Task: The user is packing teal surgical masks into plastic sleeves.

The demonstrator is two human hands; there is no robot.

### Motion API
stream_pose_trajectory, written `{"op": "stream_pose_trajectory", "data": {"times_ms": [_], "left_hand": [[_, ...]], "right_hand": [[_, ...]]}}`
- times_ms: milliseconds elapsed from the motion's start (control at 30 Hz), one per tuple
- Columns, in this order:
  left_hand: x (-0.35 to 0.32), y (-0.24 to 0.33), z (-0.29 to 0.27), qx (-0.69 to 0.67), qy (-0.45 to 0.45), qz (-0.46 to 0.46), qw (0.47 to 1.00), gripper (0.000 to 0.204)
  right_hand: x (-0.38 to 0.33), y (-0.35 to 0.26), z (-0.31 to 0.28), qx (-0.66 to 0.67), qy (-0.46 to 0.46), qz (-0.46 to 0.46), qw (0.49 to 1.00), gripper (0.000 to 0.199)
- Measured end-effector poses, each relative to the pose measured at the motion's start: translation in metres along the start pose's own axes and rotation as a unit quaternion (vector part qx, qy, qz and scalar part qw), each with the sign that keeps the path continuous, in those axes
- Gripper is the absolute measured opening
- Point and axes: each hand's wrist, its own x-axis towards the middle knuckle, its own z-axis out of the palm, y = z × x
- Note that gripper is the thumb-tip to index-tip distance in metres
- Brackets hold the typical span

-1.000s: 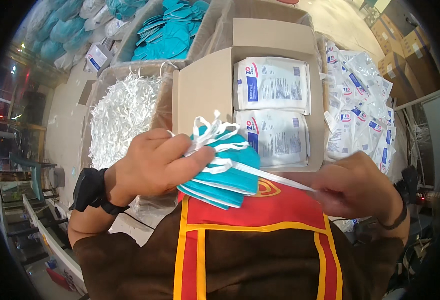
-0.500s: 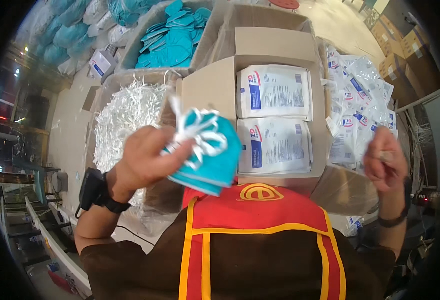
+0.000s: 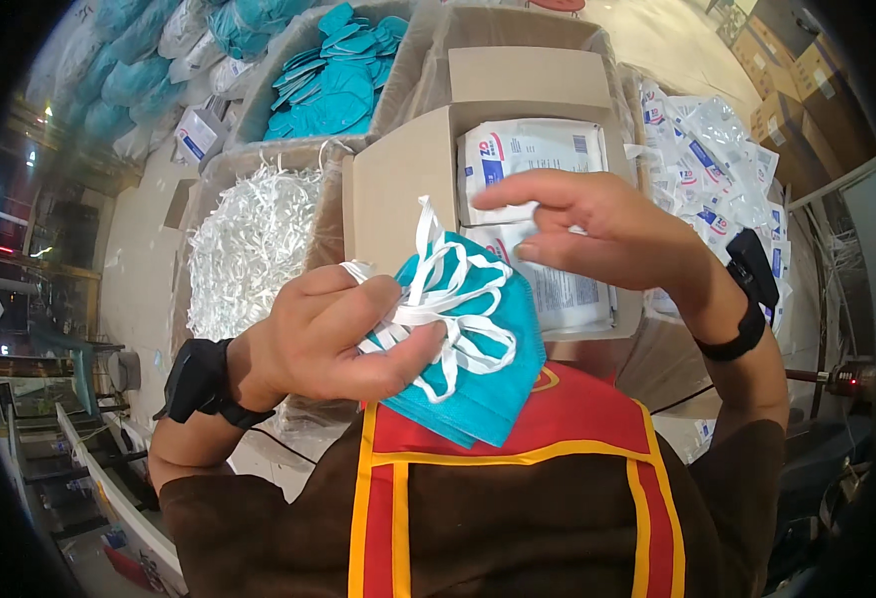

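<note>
Teal folded face masks [image 3: 493, 389], at least two together, are held in front of my chest. A bunch of white straps [image 3: 423, 314] lies over them, some looped and one end sticking up. My left hand [image 3: 323, 334] is closed on the straps and the near left edge of the masks, its thumb and forefinger around the bunch. To the right and above hovers my right hand [image 3: 607, 224], forefinger stretched out and thumb apart, with nothing in it. It partly hides two stacks of white printed packets [image 3: 573, 299] in an open cardboard carton [image 3: 403, 184].
On the left stands a box of loose white straps [image 3: 254, 249]; beyond it is a box of teal masks [image 3: 333, 85]. Right of the carton is a heap of white packets [image 3: 702, 159]. Filled bags [image 3: 144, 75] pile up far left, closed cartons [image 3: 787, 125] far right.
My right hand has come in from the far right to near the masks, its fingers now spread. My left hand has brought the masks slightly right and nearer my chest, still gripping them.
</note>
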Motion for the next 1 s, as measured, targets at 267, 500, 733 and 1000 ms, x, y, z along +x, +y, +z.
{"op": "stream_pose_trajectory", "data": {"times_ms": [267,500,733,1000], "left_hand": [[0.005,0.0,0.008,-0.035,-0.013,0.032,0.999,0.047],[-0.003,-0.005,0.006,-0.012,-0.015,-0.015,1.0,0.045],[0.002,-0.004,0.014,-0.015,0.0,-0.009,1.0,0.045],[0.003,0.0,0.016,-0.03,0.009,-0.008,0.999,0.041]], "right_hand": [[0.019,-0.006,0.014,-0.123,-0.078,-0.131,0.981,0.02],[0.006,-0.014,-0.018,-0.134,-0.149,0.037,0.979,0.014],[0.0,-0.014,0.003,0.045,-0.076,-0.018,0.996,0.024],[-0.001,-0.029,0.002,-0.07,-0.155,0.039,0.985,0.018]]}}
